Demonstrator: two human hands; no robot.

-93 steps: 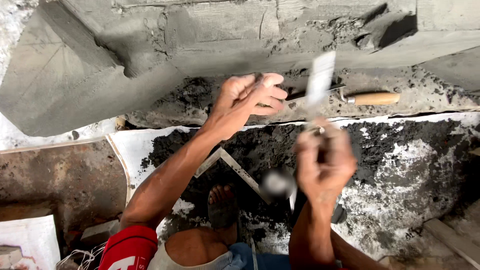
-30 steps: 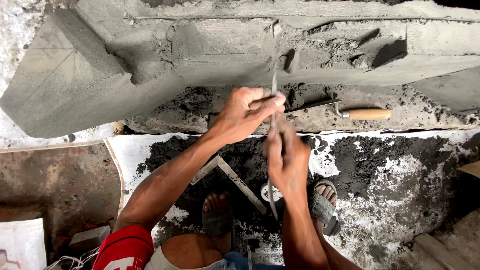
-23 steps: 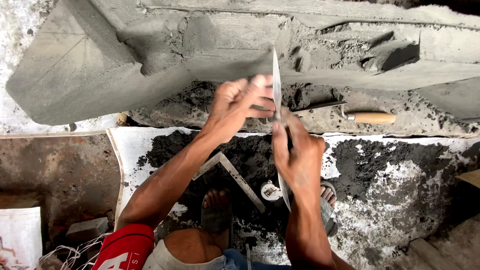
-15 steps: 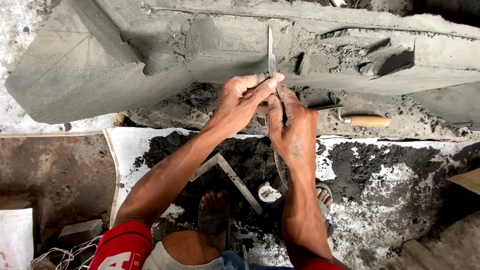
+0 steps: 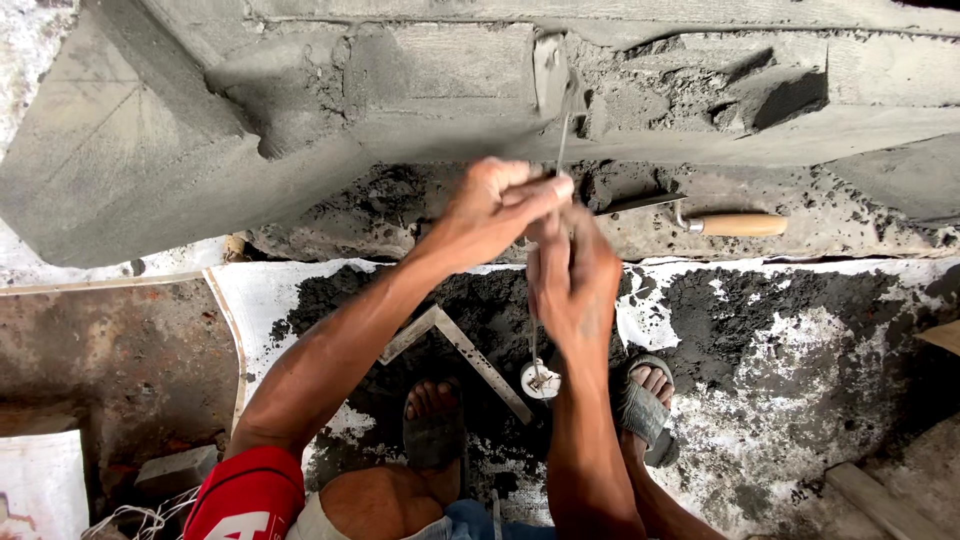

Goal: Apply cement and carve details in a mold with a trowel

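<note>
My left hand (image 5: 495, 205) and my right hand (image 5: 572, 275) meet in front of a grey, freshly mortared wall (image 5: 420, 80). Both grip a thin flat metal blade (image 5: 561, 140), seen edge-on and standing upright. Its top end rests against the wet mortar near a small smoothed patch (image 5: 550, 65). My left fingertips pinch the blade just above my right hand, which wraps around the lower part. A thin line runs down from the hands to a small white spool (image 5: 541, 380) on the floor.
A trowel with a wooden handle (image 5: 735, 224) lies on the ledge at the foot of the wall. A metal square (image 5: 455, 350) lies on a white sheet (image 5: 800, 340) strewn with dark mortar. My sandalled feet (image 5: 640, 405) stand below. A rusty plate (image 5: 110, 360) lies at left.
My right hand has brought the blade up from the right to meet my left hand. The blade has turned edge-on and risen until its tip touches the wall.
</note>
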